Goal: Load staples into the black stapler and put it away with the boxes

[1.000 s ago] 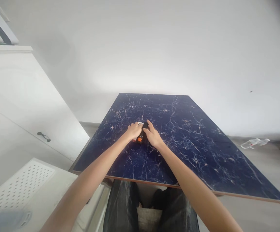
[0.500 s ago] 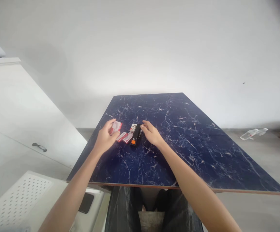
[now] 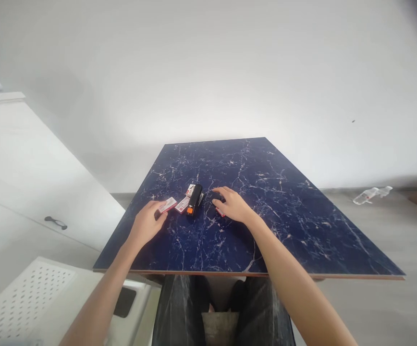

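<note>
A black stapler (image 3: pixel 194 200) with an orange end lies on the dark blue marble table (image 3: pixel 284 221). Small red and white boxes surround it: one behind (image 3: pixel 190 190), one just left (image 3: pixel 182 205), one further left (image 3: pixel 167 205). My left hand (image 3: pixel 144 225) rests on the table with its fingertips on that leftmost box. My right hand (image 3: pixel 233 204) lies right of the stapler, fingers curled down over another small red box (image 3: pixel 220 212) that shows only at its edge.
A white cabinet (image 3: pixel 24 182) with a dark handle stands at the left. Below it is a white perforated surface (image 3: pixel 28 293) with a dark phone-like slab (image 3: pixel 124 302). A plastic bottle (image 3: pixel 370 194) lies on the floor, right. My knees (image 3: pixel 223 307) sit under the table's near edge.
My hands parted from the stapler. The left hand lifted one box and set it down at the left; the right hand slid right onto another box. The camera tilted down slightly.
</note>
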{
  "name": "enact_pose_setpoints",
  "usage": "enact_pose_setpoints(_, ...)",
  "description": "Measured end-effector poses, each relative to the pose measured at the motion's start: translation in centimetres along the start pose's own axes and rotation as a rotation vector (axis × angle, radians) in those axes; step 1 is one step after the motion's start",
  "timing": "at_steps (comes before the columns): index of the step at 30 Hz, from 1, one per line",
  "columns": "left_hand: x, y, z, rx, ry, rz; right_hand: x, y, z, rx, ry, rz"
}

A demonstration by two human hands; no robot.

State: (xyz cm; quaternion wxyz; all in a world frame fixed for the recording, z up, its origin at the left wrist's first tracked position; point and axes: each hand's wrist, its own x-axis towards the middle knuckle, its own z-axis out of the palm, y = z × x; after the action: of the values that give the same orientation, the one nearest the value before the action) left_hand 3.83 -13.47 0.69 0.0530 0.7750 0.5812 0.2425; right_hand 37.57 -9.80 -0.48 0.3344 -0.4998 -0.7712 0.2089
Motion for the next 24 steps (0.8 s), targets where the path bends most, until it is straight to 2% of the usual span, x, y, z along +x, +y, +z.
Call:
enact_pose_setpoints(2,-1.9,1.1,0.0,-0.026,0.028,0.006,0.2,-0.5,0.5,-0.023,-0.014,-0.029)
enact_pose_setpoints(4,-3.3,3.0,0.8,-0.02,-0.051,0.074,0.4,-0.7,0.7,-0.043,-0.022,-0.036)
enact_pose_setpoints(7,-3.4,5.6,2.9,0.01,0.005,0.034,0.4,-0.6,0.4,-0.079,-0.05,-0.005)
enact_pose_setpoints(10,-1.3,6.7,4.9,0.06,-0.048,0.01,-0.3,-0.3,-0.8,-0.102,-0.103,0.035)
enact_pose_setpoints(14,3.0,5.4,5.4,0.064,-0.149,0.127,-0.8,0.3,-1.9,-0.042,-0.254,0.067)
enact_pose_setpoints(17,6.7,4.0,4.9,-0.039,-0.259,0.316,-0.2,0.7,-1.7,-0.006,-0.161,0.104)
enact_pose_setpoints(20,9.8,3.6,4.9,-0.158,-0.359,0.482,0.3,1.0,-1.6,0.022,-0.087,0.124)
enact_pose_setpoints(24,11.0,4.1,5.8,-0.23,-0.377,0.444,0.0,1.1,-2.6,0.111,-0.167,0.121)
